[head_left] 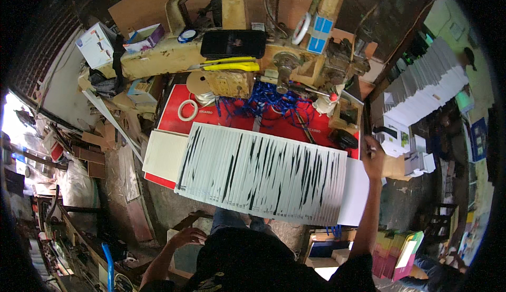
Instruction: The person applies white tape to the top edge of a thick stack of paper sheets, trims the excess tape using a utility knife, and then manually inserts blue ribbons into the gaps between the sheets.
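Left hand: nearest the body, at about half past seven from the paper row; fingers loosely spread, nothing seen in them.

Paper row: many thin white pieces, overlapping edge to edge, laid across the near side of the red counter. Black streaks run between many edges; whether gaps or dark material, cannot tell.

Cream stack sits at nine o'clock, against the row's end. White sheet shows past the opposite end, toward four o'clock.

Right hand: at three o'clock, by the counter's edge, fingers bent downward, off the row. Cannot tell whether it grips anything.

Progress (judgement): spreading looks largely done, since the pieces form one continuous row. No tie or band is visible across them; the pieces appear loose. How much is left, cannot tell.

Farther: tangled blue ribbon at twelve, just beyond the row; tape roll between ten and eleven; yellow cutter and black phone just short of twelve. Farthest, a tall paper pile at two.
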A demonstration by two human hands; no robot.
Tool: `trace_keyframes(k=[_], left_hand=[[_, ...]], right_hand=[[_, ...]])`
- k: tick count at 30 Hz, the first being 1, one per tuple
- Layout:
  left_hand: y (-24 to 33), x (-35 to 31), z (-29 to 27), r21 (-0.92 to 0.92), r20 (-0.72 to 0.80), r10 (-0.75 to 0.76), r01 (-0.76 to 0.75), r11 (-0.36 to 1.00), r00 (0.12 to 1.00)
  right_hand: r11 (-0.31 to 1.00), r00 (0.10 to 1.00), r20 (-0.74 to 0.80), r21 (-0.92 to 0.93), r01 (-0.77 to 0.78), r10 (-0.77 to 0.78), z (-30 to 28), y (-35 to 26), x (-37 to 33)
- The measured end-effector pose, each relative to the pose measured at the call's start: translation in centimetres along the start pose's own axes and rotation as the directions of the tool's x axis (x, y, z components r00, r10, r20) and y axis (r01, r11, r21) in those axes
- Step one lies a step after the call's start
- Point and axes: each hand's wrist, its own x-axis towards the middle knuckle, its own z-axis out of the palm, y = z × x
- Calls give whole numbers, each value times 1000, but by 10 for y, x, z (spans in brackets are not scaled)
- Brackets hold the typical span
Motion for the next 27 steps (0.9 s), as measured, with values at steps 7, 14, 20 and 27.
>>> trace_keyframes(k=[7,14,20,27], left_hand=[[-100,26,-14,0,22,-678,678,735,735],[-93,67,-114,52,-75,-728,731,680,682],[-76,90,-128,60,-182,-753,772,633,632],[-35,70,-86,45,-334,-773,829,558,539]], right_hand=[[880,517,-836,-96,-465,181,-111,77,-262],[428,340,-471,91,-899,814,72,-23,-400],[281,279,-61,22,-959,958,167,-45,-435],[283,286,131,42,-958,949,187,-1,-463]])
